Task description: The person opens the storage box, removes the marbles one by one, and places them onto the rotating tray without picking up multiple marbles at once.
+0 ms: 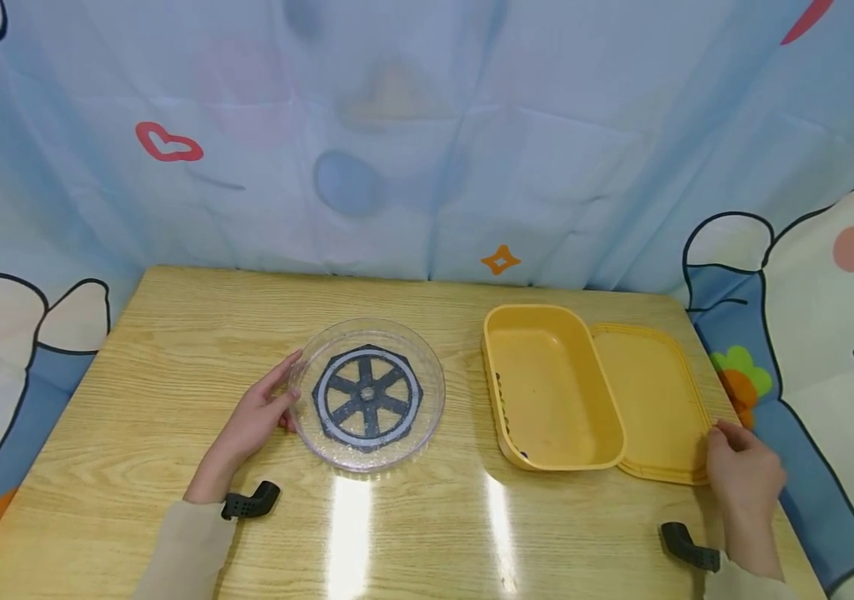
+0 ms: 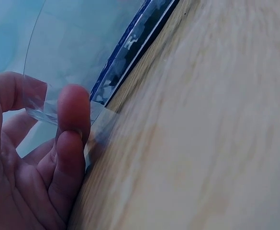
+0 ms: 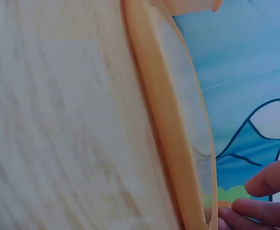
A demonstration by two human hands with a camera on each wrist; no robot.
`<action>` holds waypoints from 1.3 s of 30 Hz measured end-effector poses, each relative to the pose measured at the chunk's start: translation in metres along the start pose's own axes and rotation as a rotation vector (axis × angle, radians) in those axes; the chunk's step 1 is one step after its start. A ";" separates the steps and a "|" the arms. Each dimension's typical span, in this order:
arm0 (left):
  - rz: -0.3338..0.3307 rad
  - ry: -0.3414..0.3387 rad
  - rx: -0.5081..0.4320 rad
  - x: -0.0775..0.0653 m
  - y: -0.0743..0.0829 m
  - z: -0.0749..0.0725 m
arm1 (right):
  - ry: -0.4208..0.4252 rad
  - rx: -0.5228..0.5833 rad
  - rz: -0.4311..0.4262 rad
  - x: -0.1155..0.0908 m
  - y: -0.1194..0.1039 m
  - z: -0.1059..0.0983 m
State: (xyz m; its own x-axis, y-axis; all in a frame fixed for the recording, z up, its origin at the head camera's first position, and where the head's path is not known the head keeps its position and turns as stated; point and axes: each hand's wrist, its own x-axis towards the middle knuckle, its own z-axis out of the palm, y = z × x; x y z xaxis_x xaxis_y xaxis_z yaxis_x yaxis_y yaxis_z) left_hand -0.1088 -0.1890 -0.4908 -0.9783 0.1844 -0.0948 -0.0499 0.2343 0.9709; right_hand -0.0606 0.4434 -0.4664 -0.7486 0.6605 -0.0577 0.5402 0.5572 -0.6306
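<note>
A clear round dish (image 1: 430,392) with a dark, wheel-like pattern at its middle sits on the left half of the table. My left hand (image 1: 256,417) grips the dish's left rim, the thumb on one side and fingers on the other; the left wrist view shows this hand (image 2: 44,158) close up at the transparent wall. To the right lies a flat yellow lid (image 1: 659,392), partly hidden by a yellow box (image 1: 546,392). At the lid's near right corner my right hand (image 1: 745,467) pinches the edge with curled fingers. The right wrist view catches these fingers (image 3: 262,211) beside the lid's rim (image 3: 168,129).
The yellow box is open-topped, with small dark marks along its left inner wall. A wooden table (image 1: 209,333) carries everything, its right edge close beside my right hand. Behind it hangs a blue patterned curtain (image 1: 397,167).
</note>
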 end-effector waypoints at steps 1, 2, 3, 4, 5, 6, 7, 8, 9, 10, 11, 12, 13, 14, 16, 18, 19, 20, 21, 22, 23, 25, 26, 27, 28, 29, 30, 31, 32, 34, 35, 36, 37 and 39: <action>-0.002 0.001 0.002 0.000 0.000 0.000 | 0.007 -0.005 -0.009 -0.001 0.000 -0.001; -0.005 0.003 0.004 0.000 0.001 0.000 | 0.014 -0.005 -0.016 -0.002 -0.001 -0.001; -0.006 0.002 0.004 0.000 0.001 0.000 | 0.023 -0.004 -0.025 -0.002 -0.002 -0.002; -0.007 0.002 0.003 0.000 0.001 0.001 | 0.031 -0.004 -0.034 -0.003 -0.003 -0.002; -0.008 0.002 0.001 0.000 0.001 0.001 | 0.036 -0.007 -0.038 -0.004 -0.005 -0.003; -0.008 0.004 -0.001 0.000 0.001 0.001 | 0.038 -0.003 -0.045 -0.005 -0.007 -0.004; -0.008 0.003 -0.003 0.000 0.001 0.001 | 0.039 0.001 -0.052 -0.005 -0.009 -0.004; -0.008 0.002 -0.005 0.001 0.001 0.001 | 0.043 0.004 -0.061 -0.006 -0.012 -0.004; -0.006 0.001 -0.006 0.001 0.002 0.001 | 0.042 0.005 -0.069 -0.007 -0.016 -0.005; -0.006 0.002 -0.011 0.001 0.001 0.001 | 0.042 0.005 -0.078 -0.008 -0.021 -0.005; -0.006 0.003 -0.014 0.001 0.001 0.001 | 0.047 0.007 -0.095 -0.009 -0.026 -0.006; -0.007 0.003 -0.018 0.001 0.001 0.001 | 0.064 0.011 -0.123 -0.010 -0.032 -0.006; -0.008 0.004 -0.022 0.002 0.000 0.001 | 0.079 0.013 -0.146 -0.011 -0.039 -0.007; -0.010 0.005 -0.026 0.002 0.000 0.001 | 0.094 0.018 -0.174 -0.013 -0.046 -0.007; -0.013 0.007 -0.033 0.002 -0.001 0.002 | 0.120 0.032 -0.238 -0.017 -0.062 -0.008; -0.017 0.009 -0.038 0.001 -0.001 0.002 | 0.139 0.045 -0.300 -0.021 -0.077 -0.007; -0.018 0.010 -0.040 0.000 -0.001 0.002 | 0.132 0.049 -0.324 -0.024 -0.084 -0.007; -0.019 0.010 -0.043 0.000 0.000 0.003 | 0.121 0.053 -0.352 -0.026 -0.092 -0.006; -0.017 0.009 -0.046 0.000 0.000 0.003 | 0.103 0.052 -0.383 -0.028 -0.099 -0.006; -0.018 0.008 -0.049 -0.001 0.001 0.003 | 0.083 0.046 -0.413 -0.030 -0.105 -0.006; -0.018 0.007 -0.050 -0.001 0.001 0.003 | 0.057 0.033 -0.451 -0.032 -0.112 -0.006; -0.018 0.004 -0.047 -0.001 0.001 0.003 | -0.017 0.011 -0.530 -0.035 -0.126 -0.005; -0.017 0.004 -0.044 -0.001 0.001 0.003 | -0.056 -0.005 -0.571 -0.036 -0.133 -0.004; -0.015 0.005 -0.041 0.000 0.001 0.002 | -0.095 -0.024 -0.610 -0.038 -0.140 -0.002; -0.013 0.005 -0.036 0.000 0.000 0.002 | -0.130 -0.040 -0.647 -0.040 -0.147 0.001; -0.011 0.006 -0.030 0.000 0.000 0.002 | -0.164 -0.057 -0.686 -0.041 -0.153 0.004; -0.008 0.005 -0.027 0.000 0.000 0.001 | -0.194 -0.067 -0.726 -0.042 -0.159 0.008; -0.006 0.006 -0.024 0.000 0.000 0.001 | -0.224 -0.081 -0.763 -0.043 -0.165 0.013; -0.005 0.007 -0.019 0.001 -0.001 0.001 | -0.258 -0.089 -0.794 -0.044 -0.169 0.018; -0.008 0.009 -0.013 0.001 -0.001 0.000 | -0.325 -0.104 -0.845 -0.044 -0.177 0.029; -0.012 0.008 -0.012 0.001 -0.002 0.000 | -0.359 -0.113 -0.865 -0.043 -0.180 0.034; -0.015 0.006 -0.013 0.000 -0.002 0.000 | -0.402 -0.116 -0.869 -0.042 -0.182 0.040; -0.019 0.005 -0.014 0.000 -0.002 0.000 | -0.443 -0.118 -0.866 -0.041 -0.184 0.045; -0.023 0.003 -0.018 -0.001 -0.002 0.001 | -0.519 -0.115 -0.852 -0.038 -0.188 0.054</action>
State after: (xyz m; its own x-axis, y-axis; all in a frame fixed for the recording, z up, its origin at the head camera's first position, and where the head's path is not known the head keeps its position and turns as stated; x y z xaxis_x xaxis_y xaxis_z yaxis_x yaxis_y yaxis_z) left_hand -0.1081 -0.1889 -0.4926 -0.9775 0.1759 -0.1165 -0.0760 0.2216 0.9722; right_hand -0.1545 0.2870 -0.3874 -0.9631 -0.2675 0.0304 -0.2408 0.8054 -0.5415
